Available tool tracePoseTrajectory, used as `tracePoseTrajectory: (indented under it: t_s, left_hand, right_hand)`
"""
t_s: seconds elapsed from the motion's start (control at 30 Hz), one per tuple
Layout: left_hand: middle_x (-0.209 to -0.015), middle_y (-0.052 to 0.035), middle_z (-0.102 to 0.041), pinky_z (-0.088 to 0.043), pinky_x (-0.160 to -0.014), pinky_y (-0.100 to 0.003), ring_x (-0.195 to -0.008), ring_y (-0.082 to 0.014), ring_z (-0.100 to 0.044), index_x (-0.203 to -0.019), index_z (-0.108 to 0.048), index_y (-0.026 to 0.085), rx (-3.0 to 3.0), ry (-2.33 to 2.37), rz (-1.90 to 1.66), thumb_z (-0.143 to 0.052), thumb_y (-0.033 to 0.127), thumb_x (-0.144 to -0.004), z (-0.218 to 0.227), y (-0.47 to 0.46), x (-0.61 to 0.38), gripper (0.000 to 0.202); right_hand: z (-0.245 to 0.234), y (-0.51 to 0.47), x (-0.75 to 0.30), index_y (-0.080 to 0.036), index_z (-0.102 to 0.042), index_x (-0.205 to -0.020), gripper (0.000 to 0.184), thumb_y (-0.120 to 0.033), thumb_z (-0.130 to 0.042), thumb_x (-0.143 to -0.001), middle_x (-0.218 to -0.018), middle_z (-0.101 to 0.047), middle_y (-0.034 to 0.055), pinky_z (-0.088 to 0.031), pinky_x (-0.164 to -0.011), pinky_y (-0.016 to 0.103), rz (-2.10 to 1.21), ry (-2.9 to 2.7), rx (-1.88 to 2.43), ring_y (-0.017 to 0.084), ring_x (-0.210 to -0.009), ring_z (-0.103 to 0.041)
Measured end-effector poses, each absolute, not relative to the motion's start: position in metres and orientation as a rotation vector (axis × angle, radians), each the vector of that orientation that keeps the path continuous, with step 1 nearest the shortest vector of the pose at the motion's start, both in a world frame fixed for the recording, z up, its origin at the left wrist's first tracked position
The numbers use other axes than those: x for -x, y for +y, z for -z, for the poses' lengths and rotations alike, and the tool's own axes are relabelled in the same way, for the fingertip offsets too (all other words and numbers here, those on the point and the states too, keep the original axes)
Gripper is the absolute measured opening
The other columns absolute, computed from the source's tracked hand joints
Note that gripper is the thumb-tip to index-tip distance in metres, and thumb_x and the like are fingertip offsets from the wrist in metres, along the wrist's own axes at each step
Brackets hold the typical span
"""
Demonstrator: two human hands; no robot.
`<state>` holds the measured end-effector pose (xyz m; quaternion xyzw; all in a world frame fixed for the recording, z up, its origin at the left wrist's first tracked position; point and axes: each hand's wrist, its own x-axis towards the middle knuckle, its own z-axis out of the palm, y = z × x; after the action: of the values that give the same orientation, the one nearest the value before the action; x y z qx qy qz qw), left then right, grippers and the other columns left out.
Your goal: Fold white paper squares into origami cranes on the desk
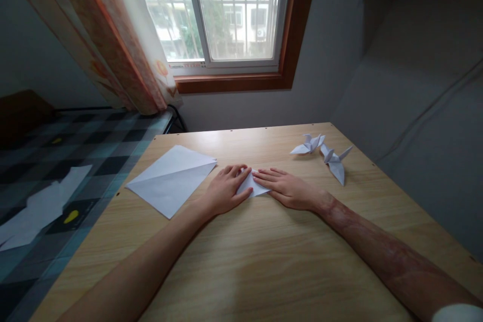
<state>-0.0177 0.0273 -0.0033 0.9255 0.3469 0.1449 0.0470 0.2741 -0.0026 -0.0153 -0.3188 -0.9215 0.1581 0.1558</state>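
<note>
A small folded piece of white paper (253, 186) lies flat on the wooden table (264, 261), near its middle. My left hand (225, 190) rests on the paper's left part with fingers stretched out flat. My right hand (287, 188) lies on its right part, fingers also flat and pointing left. The fingertips of both hands nearly meet over the paper. Much of the paper is hidden under the hands.
A larger white sheet (171, 179) with a diagonal crease lies to the left. Two folded paper cranes (323, 153) stand at the back right. A bed with a checked cover (75, 161) and loose white paper (37, 209) is left of the table. A window is behind.
</note>
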Motion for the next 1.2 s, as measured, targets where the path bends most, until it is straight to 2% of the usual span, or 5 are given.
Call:
tracePoseTrajectory:
  t_s: [0.6, 0.93, 1.2]
  left_hand:
    - [-0.162, -0.0132, -0.055, -0.041, -0.128, -0.047, -0.147, -0.0319, -0.051, -0.166, -0.048, 0.023, -2.841, 1.076, -0.395, -0.053, 0.053, -0.11, 0.008, 0.029, 0.019, 0.064]
    - [-0.157, -0.0126, -0.059, -0.046, -0.123, -0.049, -0.141, -0.032, -0.055, -0.161, -0.055, 0.025, -2.875, 1.035, -0.443, -0.055, 0.05, -0.11, 0.003, 0.028, 0.019, 0.056]
    - [-0.155, -0.0122, -0.059, -0.048, -0.121, -0.049, -0.139, -0.0315, -0.056, -0.16, -0.056, 0.027, -2.884, 1.021, -0.458, -0.055, 0.048, -0.11, 0.001, 0.027, 0.018, 0.054]
  right_hand:
    - [0.013, -0.002, -0.275, -0.036, -0.023, -0.177, 0.066, -0.029, -0.047, -0.116, -0.182, -0.028, 0.0017, -0.02, -0.141, 0.051, -0.489, -2.667, 0.936, 0.023, -0.171, -0.026]
    - [0.009, -0.011, -0.281, -0.037, -0.018, -0.178, 0.067, -0.036, -0.047, -0.117, -0.183, -0.026, 0.0009, -0.019, -0.141, 0.054, -0.471, -2.694, 0.945, 0.025, -0.171, -0.024]
    - [0.011, -0.014, -0.283, -0.034, -0.021, -0.178, 0.073, -0.044, -0.055, -0.114, -0.183, -0.026, 0.0068, -0.022, -0.14, 0.055, -0.441, -2.647, 0.902, 0.028, -0.17, -0.028]
